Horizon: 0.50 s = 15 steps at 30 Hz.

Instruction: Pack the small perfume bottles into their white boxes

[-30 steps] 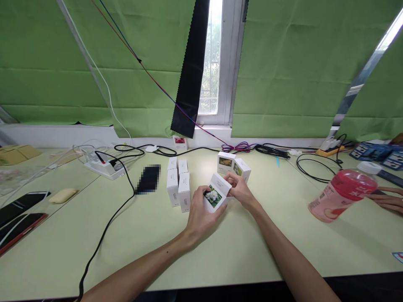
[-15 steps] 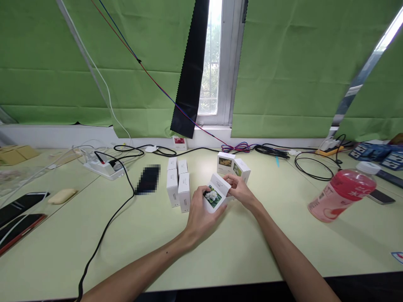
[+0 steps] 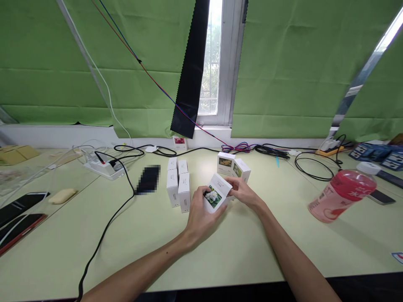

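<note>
A small white box (image 3: 213,197) with a photo of a white flower on its front is tilted in my left hand (image 3: 199,214). The fingers and thumb of that hand wrap round its left and lower sides. At the box's upper right end, my right hand (image 3: 242,191) is closed with bent fingers on the edge by the top flap; the fingertips are partly hidden behind the flap. Just beyond my hands stand two more white picture boxes, one with a brownish photo (image 3: 226,162) and one with a green photo (image 3: 241,168). Left of my hands, several white boxes (image 3: 178,184) stand upright in a close group.
A pink drink bottle (image 3: 341,195) leans at the right. A white power strip (image 3: 105,165) with cables lies at the left, near a pixelated dark patch (image 3: 148,179). Another small picture box (image 3: 179,143) is by the wall. Phones (image 3: 19,226) lie at the far left.
My right hand has shifted slightly at the box's upper right end, its fingers drawn in lower by the flap. My left hand and the box have hardly moved.
</note>
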### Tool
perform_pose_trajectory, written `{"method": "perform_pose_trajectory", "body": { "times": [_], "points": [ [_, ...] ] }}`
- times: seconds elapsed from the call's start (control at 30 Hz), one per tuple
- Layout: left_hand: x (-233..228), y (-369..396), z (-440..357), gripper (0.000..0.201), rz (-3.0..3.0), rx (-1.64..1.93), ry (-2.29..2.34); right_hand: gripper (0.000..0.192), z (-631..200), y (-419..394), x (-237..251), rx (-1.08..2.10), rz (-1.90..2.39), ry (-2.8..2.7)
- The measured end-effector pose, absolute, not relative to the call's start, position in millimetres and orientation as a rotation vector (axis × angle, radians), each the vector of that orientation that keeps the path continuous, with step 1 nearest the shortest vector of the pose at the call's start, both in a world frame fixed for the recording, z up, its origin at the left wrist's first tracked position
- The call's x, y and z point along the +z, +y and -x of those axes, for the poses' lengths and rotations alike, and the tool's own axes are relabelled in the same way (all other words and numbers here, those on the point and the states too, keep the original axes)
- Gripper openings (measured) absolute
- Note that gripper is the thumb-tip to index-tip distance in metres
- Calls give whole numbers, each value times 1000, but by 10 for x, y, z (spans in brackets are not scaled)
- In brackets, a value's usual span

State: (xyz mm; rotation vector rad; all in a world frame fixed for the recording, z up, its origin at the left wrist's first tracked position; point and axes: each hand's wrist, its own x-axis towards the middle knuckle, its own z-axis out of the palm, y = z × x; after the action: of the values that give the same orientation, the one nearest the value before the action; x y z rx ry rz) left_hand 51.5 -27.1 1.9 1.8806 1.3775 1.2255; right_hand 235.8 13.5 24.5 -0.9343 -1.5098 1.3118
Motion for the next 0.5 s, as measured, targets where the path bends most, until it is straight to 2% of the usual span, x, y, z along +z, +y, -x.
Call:
{"method": "perform_pose_trajectory", "body": {
  "times": [0.5],
  "points": [
    [-9, -251, -507, 53, -1887, 1226, 1383, 17, -2356, 142, 216, 1292, 944, -1509]
  ]
}}
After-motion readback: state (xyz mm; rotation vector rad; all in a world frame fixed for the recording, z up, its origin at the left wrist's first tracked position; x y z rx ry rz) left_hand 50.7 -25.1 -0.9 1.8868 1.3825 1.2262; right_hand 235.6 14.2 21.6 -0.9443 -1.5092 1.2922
